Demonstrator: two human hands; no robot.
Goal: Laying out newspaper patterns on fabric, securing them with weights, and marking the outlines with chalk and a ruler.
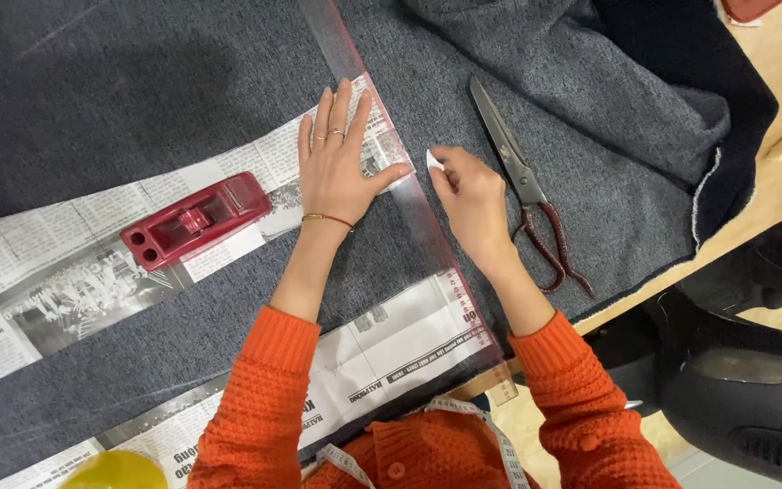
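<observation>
Two hands at work over dark grey fabric [138, 81] covering the table [776, 195]. Newspaper pattern strips [65, 272] lie across the cloth, one weighted by a red tape dispenser [194, 221], apparently to keep it from shifting. Clear ruler [427, 226] runs along the paper's end. Left hand [338, 167] lies flat, fingers spread, pressing paper and ruler down; holds nothing. Scissors [522, 186] lie closed just right of the right hand [474, 206], within reach. Right hand pinches a small white chalk piece [433, 161] between fingertips, touching the ruler's edge.
</observation>
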